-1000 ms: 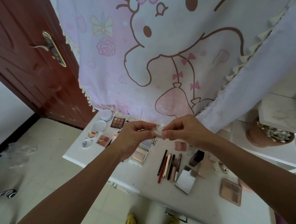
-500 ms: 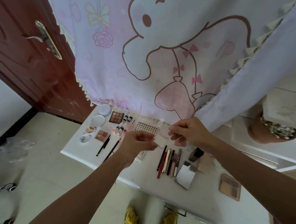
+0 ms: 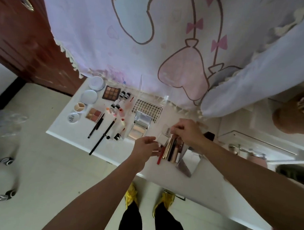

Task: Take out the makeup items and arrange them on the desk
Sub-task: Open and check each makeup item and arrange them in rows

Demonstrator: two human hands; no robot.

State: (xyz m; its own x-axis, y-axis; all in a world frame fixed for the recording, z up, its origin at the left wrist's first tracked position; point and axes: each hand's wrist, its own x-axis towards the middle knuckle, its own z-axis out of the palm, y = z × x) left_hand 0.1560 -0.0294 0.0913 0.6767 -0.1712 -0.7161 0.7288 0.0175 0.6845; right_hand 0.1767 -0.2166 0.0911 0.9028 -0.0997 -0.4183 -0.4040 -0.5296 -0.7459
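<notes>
Makeup items [image 3: 112, 92] lie in rows on the white desk [image 3: 205, 184], where the right hand [image 3: 187, 132] pinches a small clear case [image 3: 163, 136] left of the pencils [image 3: 171, 148], while the left hand [image 3: 144, 147] curls just near it, its grip unclear.

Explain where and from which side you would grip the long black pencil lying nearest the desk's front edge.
Probably pinch the long black pencil across its lower half, coming from above on the front-edge side of the desk. It lies flat and slanted; that end has bare surface around it, while its upper end sits close to a small tube.
</notes>
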